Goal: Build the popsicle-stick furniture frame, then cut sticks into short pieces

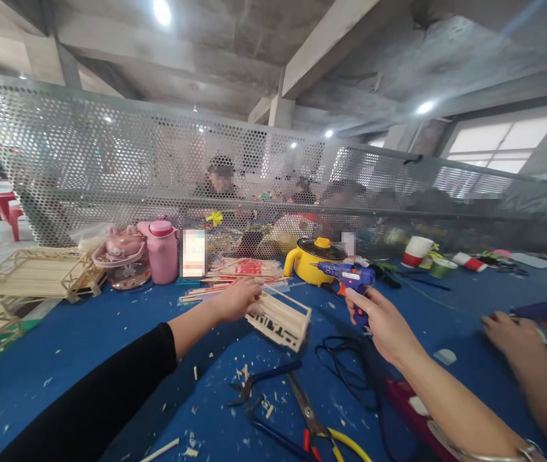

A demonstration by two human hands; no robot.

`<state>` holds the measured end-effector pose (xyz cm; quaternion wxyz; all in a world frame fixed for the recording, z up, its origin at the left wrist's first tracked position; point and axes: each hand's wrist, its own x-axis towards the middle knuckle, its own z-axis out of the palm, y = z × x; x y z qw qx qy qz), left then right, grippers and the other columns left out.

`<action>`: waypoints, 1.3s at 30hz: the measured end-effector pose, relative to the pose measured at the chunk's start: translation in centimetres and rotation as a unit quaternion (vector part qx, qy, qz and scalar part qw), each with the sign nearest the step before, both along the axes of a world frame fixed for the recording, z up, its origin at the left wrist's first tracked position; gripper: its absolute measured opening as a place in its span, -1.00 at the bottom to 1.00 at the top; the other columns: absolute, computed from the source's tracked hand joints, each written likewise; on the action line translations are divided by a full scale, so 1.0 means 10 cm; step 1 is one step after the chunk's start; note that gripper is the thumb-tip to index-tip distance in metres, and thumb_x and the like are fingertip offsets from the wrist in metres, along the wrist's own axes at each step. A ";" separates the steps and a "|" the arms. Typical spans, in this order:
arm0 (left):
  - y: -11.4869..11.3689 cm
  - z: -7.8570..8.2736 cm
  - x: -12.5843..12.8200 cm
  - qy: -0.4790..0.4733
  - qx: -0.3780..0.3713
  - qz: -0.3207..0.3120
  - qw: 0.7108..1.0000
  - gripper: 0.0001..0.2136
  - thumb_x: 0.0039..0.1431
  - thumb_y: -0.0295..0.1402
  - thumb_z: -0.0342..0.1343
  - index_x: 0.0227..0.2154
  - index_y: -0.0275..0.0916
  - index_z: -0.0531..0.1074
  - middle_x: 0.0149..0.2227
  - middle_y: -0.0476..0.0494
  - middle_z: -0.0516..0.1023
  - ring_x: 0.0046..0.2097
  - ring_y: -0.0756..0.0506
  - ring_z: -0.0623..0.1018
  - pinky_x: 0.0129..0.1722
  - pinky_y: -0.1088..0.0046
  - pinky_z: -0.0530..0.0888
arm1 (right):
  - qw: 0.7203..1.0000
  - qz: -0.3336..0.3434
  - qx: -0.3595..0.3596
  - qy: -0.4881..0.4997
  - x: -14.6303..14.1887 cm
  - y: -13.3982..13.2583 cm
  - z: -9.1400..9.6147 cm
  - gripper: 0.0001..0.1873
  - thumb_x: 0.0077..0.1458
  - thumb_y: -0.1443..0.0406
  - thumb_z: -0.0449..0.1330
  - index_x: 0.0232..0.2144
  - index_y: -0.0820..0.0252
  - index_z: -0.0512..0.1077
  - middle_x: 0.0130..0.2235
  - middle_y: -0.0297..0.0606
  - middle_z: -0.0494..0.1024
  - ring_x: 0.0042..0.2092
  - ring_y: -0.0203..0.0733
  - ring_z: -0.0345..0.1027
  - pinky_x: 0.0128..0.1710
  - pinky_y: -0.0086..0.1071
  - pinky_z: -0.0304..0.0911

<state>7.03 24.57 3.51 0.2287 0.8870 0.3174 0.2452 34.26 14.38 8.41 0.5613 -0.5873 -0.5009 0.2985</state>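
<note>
My left hand (239, 300) is closed on the far left end of a small model of pale wooden sticks (286, 319), which is tilted over the blue table. Its fingertips are partly hidden behind the model. In my right hand (378, 316) is a blue hot glue gun (356, 277), gripped by its handle. The nozzle points left, above and apart from the model, in front of a yellow pot (306, 268). Behind my left hand lies a pile of loose wooden sticks (249, 268), some in red wrapping.
Blue-handled cutters (254, 383) and red-and-yellow-handled scissors (308, 410) lie nearest me. A black cable (345, 366) coils beside them. A pink thermos (162, 253) and finished-looking stick models (42, 273) stand left. A co-worker's hand (514, 337) rests at right. A perforated metal screen (133, 167) borders the table.
</note>
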 end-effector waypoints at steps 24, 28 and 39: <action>0.01 -0.13 0.40 -0.066 -0.192 0.235 0.951 -0.67 0.03 -0.17 0.04 -0.30 -0.34 0.48 -0.37 -0.20 0.54 -0.32 -0.12 0.50 -0.37 0.47 0.36 | 0.993 -0.078 0.069 -0.056 0.14 -0.26 0.05 -0.70 -0.12 0.06 0.20 -0.54 0.16 0.29 -0.59 -0.45 0.29 -0.50 -0.32 0.15 -0.45 -0.42 0.06; 0.01 -0.18 0.50 -0.079 -0.186 0.206 0.957 -0.78 0.00 -0.33 0.06 -0.32 -0.30 0.51 -0.47 -0.11 0.52 -0.41 -0.05 0.48 -0.41 0.51 0.34 | 0.990 -0.084 0.059 -0.097 0.17 -0.27 0.04 -0.73 -0.09 0.08 0.18 -0.44 0.17 0.37 -0.57 -0.43 0.33 -0.48 -0.31 0.18 -0.45 -0.42 0.06; 0.07 -0.24 0.70 -0.185 -0.228 0.208 0.933 -0.67 0.20 -0.19 -0.15 -0.19 -0.28 0.41 -0.16 -0.17 0.49 -0.19 -0.03 0.46 -0.25 0.54 0.39 | 0.906 0.014 0.041 -0.422 0.27 -0.23 -0.10 -0.58 0.09 0.17 0.00 0.00 0.15 0.27 -0.03 -0.18 0.44 -0.03 -0.06 0.29 -0.05 -0.23 0.18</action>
